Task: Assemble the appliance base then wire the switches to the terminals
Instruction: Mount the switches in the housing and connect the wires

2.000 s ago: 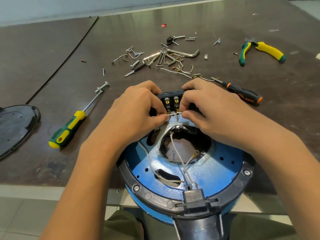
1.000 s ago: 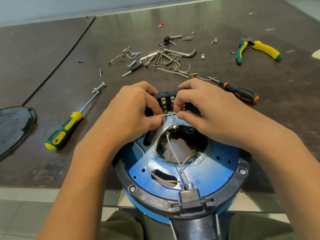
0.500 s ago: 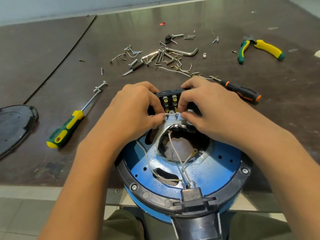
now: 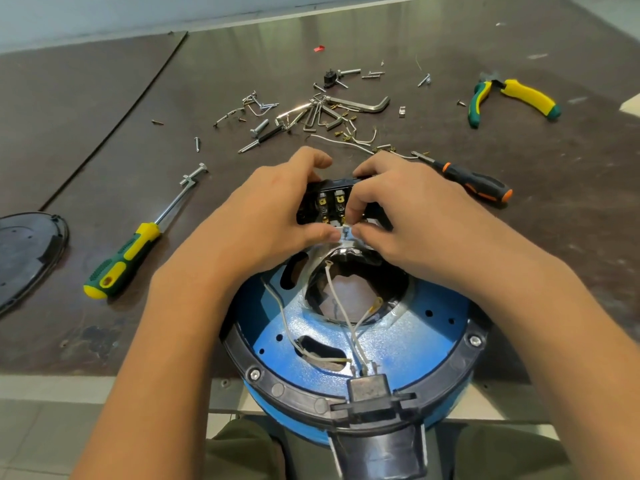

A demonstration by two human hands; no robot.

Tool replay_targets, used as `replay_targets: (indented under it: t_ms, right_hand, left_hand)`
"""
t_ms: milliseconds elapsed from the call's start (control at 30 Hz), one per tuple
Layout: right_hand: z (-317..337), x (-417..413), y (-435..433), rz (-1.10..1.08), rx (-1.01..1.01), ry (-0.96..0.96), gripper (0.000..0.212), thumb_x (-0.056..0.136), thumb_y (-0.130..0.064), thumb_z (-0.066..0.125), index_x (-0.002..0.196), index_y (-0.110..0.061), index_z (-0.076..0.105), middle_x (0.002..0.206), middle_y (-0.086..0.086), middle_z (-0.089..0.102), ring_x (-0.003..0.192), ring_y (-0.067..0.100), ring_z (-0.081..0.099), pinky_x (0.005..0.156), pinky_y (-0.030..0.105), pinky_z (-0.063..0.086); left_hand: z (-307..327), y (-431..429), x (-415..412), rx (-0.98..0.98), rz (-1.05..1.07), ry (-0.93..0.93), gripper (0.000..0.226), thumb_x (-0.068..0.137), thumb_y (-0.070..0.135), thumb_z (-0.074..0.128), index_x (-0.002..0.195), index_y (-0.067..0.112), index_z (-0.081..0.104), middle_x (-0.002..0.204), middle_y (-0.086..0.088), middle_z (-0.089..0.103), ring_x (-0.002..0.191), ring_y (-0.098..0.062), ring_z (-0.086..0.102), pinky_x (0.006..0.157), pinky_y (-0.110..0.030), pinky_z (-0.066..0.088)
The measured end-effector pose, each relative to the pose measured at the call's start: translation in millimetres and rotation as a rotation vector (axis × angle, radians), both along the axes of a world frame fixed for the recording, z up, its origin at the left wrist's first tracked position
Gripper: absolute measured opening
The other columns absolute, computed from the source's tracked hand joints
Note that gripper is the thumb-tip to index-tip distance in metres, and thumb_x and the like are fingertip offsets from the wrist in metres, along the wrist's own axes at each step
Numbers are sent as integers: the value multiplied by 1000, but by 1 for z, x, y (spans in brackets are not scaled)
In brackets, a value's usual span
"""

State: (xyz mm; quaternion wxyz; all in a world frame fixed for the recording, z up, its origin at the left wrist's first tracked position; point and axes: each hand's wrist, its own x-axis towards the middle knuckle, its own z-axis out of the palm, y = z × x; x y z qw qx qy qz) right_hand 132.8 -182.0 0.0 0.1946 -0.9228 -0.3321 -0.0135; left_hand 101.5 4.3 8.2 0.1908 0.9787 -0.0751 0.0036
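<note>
sitting nearest, over the person's lap at the table's edge, the base (image 4: 408,344) lies with its blue underside up. its black ring (image 4: 294,393) shows screws in place, so i judge the assembling largely done. white wires (image 4: 341,306) run from the connector (image 4: 369,389) at the near rim up across the middle hole, and two end in ring lugs (image 4: 327,263) that touch no terminal, so much of the wiring looks left to do. at the far rim sits the switch block (image 4: 329,199), its brass terminals showing between the hands. the left hand (image 4: 263,223) curls round the block's left side, thumb and forefinger pinching a short lead (image 4: 344,233). the right hand (image 4: 408,216) pinches the same lead from the other side, its other fingers curled over the block. i judge the lead is being fitted to a terminal; whether it is seated i cannot tell. beyond, on the dark brown table (image 4: 104,81), a green screwdriver (image 4: 121,268) lies to the left, a black cover (image 4: 24,254) at the left edge, a black screwdriver (image 4: 478,183) just past the right hand, then a heap of screws and hex keys (image 4: 311,116), and pliers (image 4: 512,98) far right. a pale wall (image 4: 104,15) closes the far side.
</note>
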Motion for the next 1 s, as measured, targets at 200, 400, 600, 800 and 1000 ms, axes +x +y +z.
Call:
replay_targets:
  t_ms: [200, 400, 600, 800, 1000]
  right_hand:
    - [5, -1, -2, 37, 66, 66, 23, 86, -27, 72, 96, -37, 53, 116, -9, 53, 106, 18, 55, 87, 45, 50]
    - [14, -5, -5, 88, 73, 167, 41, 80, -25, 79, 100, -37, 46, 103, -12, 53, 95, 16, 53, 84, 46, 50]
    - [12, -9, -2, 63, 28, 167, 79, 77, -32, 82, 133, -36, 27, 125, -9, 54, 110, 20, 57, 90, 49, 50]
    - [5, -5, 1, 47, -92, 73, 78, 83, -41, 76, 144, -37, 29, 135, -7, 48, 126, 20, 49, 87, 40, 46]
    - [4, -4, 1, 49, -94, 68, 64, 83, -45, 75, 137, -39, 41, 127, -11, 49, 119, 17, 52, 76, 33, 36]
  left_hand:
    - [3, -2, -2, 99, 70, -20, 62, 73, 54, 79, 121, 19, 61, 111, 0, 67, 100, -21, 62, 86, -41, 51]
    - [6, -8, -15, 197, 124, 29, 62, 70, 61, 77, 112, 21, 57, 93, 4, 63, 86, -19, 60, 75, -41, 54]
    - [5, -10, -18, 109, 117, 32, 62, 70, 58, 78, 116, 20, 59, 97, 3, 67, 90, -18, 62, 79, -40, 55]
    - [6, -9, -19, 110, 68, 15, 64, 72, 57, 78, 120, 19, 61, 100, 3, 68, 93, -17, 63, 82, -40, 54]
    - [6, -8, -17, 124, 65, 14, 61, 72, 55, 79, 118, 19, 63, 101, 2, 70, 95, -19, 64, 84, -41, 54]
